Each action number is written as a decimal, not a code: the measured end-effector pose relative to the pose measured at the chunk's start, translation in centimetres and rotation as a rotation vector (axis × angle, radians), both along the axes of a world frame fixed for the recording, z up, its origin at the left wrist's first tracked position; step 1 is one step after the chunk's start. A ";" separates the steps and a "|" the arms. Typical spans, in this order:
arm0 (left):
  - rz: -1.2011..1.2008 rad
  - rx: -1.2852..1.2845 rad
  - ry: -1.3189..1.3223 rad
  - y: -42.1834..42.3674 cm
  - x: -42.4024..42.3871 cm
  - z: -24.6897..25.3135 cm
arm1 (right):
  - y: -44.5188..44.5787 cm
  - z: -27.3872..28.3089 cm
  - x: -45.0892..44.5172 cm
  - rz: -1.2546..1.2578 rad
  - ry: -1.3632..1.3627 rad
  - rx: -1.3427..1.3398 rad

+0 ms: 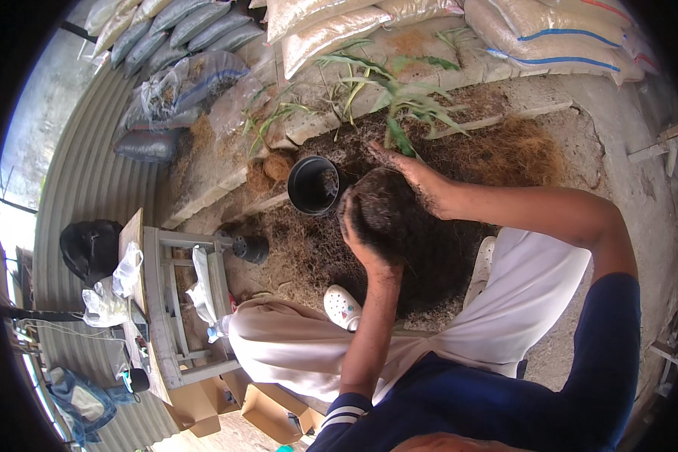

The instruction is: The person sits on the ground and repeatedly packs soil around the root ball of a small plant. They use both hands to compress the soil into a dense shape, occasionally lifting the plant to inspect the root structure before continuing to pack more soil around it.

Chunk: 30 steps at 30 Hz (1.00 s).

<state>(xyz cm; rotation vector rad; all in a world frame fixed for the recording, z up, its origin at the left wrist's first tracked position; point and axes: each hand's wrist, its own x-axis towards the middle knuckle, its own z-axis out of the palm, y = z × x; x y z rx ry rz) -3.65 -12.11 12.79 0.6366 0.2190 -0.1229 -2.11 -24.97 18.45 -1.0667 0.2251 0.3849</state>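
Between my two hands is a dark root ball of soil and fibres, with the leaves of a green plant beyond it. My left hand cups its near left side, fingers curled around it. Spread along its upper right side, my right hand has its fingers pointing towards the leaves; whether it presses on the ball is hard to tell. Both hands are dirty with soil. A round black plastic pot stands just left of the root ball, with a little material inside. Dark soil lies beneath.
Coconut-fibre balls lie left of the pot, near uprooted plants. Loose brown fibre covers ground at right. Filled sacks are stacked at the back. A small black pot lies beside a wooden stool. White clogs flank the soil.
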 end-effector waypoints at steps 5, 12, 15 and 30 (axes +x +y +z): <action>0.073 0.736 -0.476 -1.4 -1.6 -0.3 | 0.2 -0.5 -0.6 -0.044 0.095 -0.013; 0.259 1.381 -0.978 0.6 -0.1 0.4 | -0.3 -0.4 -1.1 -0.004 0.367 0.292; 0.221 1.282 -0.825 0.6 -1.2 0.8 | 0.2 -0.4 -1.5 -0.016 0.340 0.236; 0.165 1.271 -0.876 -0.1 -0.3 -0.1 | 0.6 -1.4 -2.2 -0.182 0.405 0.251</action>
